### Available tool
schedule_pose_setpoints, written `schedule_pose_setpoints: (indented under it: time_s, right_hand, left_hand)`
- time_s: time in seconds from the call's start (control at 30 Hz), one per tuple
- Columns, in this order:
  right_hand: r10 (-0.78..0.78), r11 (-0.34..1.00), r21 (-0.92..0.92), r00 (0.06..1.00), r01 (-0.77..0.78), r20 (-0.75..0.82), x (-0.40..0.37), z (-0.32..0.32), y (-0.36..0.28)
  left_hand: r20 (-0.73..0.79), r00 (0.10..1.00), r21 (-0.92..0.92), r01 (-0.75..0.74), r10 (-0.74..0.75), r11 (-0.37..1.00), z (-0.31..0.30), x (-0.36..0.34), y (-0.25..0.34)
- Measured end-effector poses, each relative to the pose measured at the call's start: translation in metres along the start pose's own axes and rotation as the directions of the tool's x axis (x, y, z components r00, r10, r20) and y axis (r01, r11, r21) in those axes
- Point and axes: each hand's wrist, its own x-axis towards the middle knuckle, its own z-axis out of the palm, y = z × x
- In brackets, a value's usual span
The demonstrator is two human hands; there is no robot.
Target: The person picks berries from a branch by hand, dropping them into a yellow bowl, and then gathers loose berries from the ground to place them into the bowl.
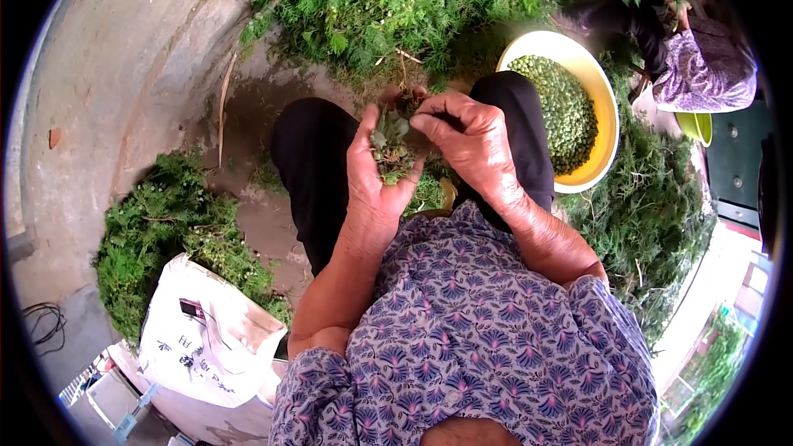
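Our left hand [373, 177] has its grip clamped round a leafy sprig [388, 142] above our lap, our right hand [471, 149] pinching its top – pull carelessly and bits could fall to the ground, since the yellow bowl [609, 128] sits off by our right knee.

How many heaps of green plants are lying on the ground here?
3. The left heap lies by the white bag, the top heap ahead of the knees, the right heap beside the yellow bowl. More may be hidden beyond the frame.
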Motion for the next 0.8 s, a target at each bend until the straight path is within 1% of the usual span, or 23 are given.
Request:
schedule_pose_setpoints:
  time_s: [0.07, 0.13, 0.17, 0.2, 0.23, 0.27, 0.3, 0.33, 0.37, 0.4, 0.43, 0.47, 0.5, 0.57, 0.6, 0.63, 0.67, 0.7, 0.73, 0.8]
  right_hand:
    - [0.029, 1.000, 0.008, 1.000, -0.029, -0.010, 0.002, -0.002, -0.005]
    - [0.111, 0.994, 0.023, 0.989, -0.109, -0.102, 0.006, -0.006, -0.005]
    - [0.148, 0.985, 0.093, 0.987, -0.142, -0.066, 0.009, -0.009, 0.001]
    - [-0.010, 0.998, -0.061, 0.992, 0.002, -0.124, 0.011, -0.011, 0.001]
    - [-0.042, 0.991, -0.129, 0.995, 0.030, -0.089, 0.011, -0.015, -0.003]
    - [-0.072, 0.979, -0.197, 0.996, 0.061, -0.052, 0.012, -0.018, -0.006]
    - [-0.073, 0.979, -0.197, 0.996, 0.061, -0.052, 0.011, -0.018, -0.006]
    - [-0.156, 0.969, -0.184, 0.986, 0.163, 0.052, 0.010, -0.017, -0.005]
    - [-0.237, 0.952, -0.160, 0.959, 0.261, 0.153, 0.009, -0.017, -0.005]
    - [-0.222, 0.953, -0.164, 0.955, 0.255, 0.195, 0.008, -0.015, -0.007]
    - [-0.224, 0.942, -0.208, 0.954, 0.265, 0.201, 0.007, -0.011, -0.005]
    - [-0.225, 0.928, -0.251, 0.952, 0.275, 0.208, 0.007, -0.008, -0.001]
    - [-0.225, 0.929, -0.250, 0.952, 0.274, 0.207, 0.006, -0.009, -0.001]
    - [-0.198, 0.955, -0.191, 0.968, 0.226, 0.151, 0.006, -0.011, 0.000]
    - [-0.200, 0.955, -0.191, 0.968, 0.227, 0.150, 0.006, -0.012, 0.001]
    - [-0.104, 0.992, -0.064, 0.985, 0.113, 0.136, 0.006, -0.014, 0.002]
    - [-0.004, 0.998, 0.065, 0.991, -0.004, 0.134, 0.006, -0.016, 0.002]
    - [0.104, 0.984, 0.122, 0.979, -0.126, 0.174, 0.006, -0.019, 0.001]
    - [0.104, 0.985, 0.121, 0.979, -0.126, 0.173, 0.006, -0.019, 0.001]
    - [0.127, 0.963, 0.218, 0.979, -0.160, 0.158, 0.005, -0.020, 0.001]
  left_hand:
    - [-0.016, 1.000, -0.031, 0.018, -0.019, 0.999, 0.000, 0.000, -0.001]
    - [-0.018, 1.000, -0.035, -0.007, 0.006, 0.999, 0.000, -0.001, -0.002]
    - [-0.019, 1.000, -0.036, -0.009, 0.008, 0.999, 0.002, -0.001, -0.003]
    - [-0.096, 0.995, -0.030, -0.036, 0.033, 0.999, 0.007, -0.001, -0.005]
    - [-0.173, 0.983, -0.022, -0.062, 0.058, 0.998, 0.010, -0.001, -0.005]
    - [-0.173, 0.983, -0.022, -0.062, 0.057, 0.998, 0.007, -0.001, -0.004]
    - [-0.115, 0.992, -0.004, -0.048, 0.048, 0.999, 0.002, -0.001, -0.002]
    - [-0.058, 0.998, 0.014, -0.035, 0.036, 0.999, -0.002, -0.001, -0.001]
    - [-0.058, 0.998, 0.014, -0.033, 0.034, 0.999, -0.005, -0.001, 0.000]
    - [-0.002, 1.000, -0.002, 0.000, 0.000, 1.000, -0.007, 0.000, 0.001]
    - [0.055, 0.998, -0.016, 0.033, -0.033, 0.999, -0.008, 0.000, 0.001]
    - [0.054, 0.998, -0.016, 0.034, -0.033, 0.999, -0.008, 0.001, 0.001]
    - [0.041, 0.999, -0.019, 0.034, -0.033, 0.999, -0.008, 0.001, 0.000]
    - [0.028, 0.999, -0.021, 0.030, -0.029, 0.999, -0.007, 0.001, 0.000]
    - [-0.006, 1.000, 0.002, 0.001, -0.001, 1.000, -0.006, 0.000, 0.000]
    - [-0.037, 0.999, 0.025, -0.025, 0.026, 0.999, -0.004, 0.000, 0.000]
    - [-0.033, 0.999, 0.024, -0.022, 0.023, 0.999, -0.002, 0.000, -0.001]
    - [-0.075, 0.997, 0.027, -0.027, 0.029, 0.999, -0.001, 0.000, -0.001]
    - [-0.119, 0.992, 0.030, -0.033, 0.037, 0.999, 0.000, 0.000, -0.002]
    - [-0.099, 0.994, 0.027, -0.038, 0.041, 0.999, -0.002, 0.001, -0.004]
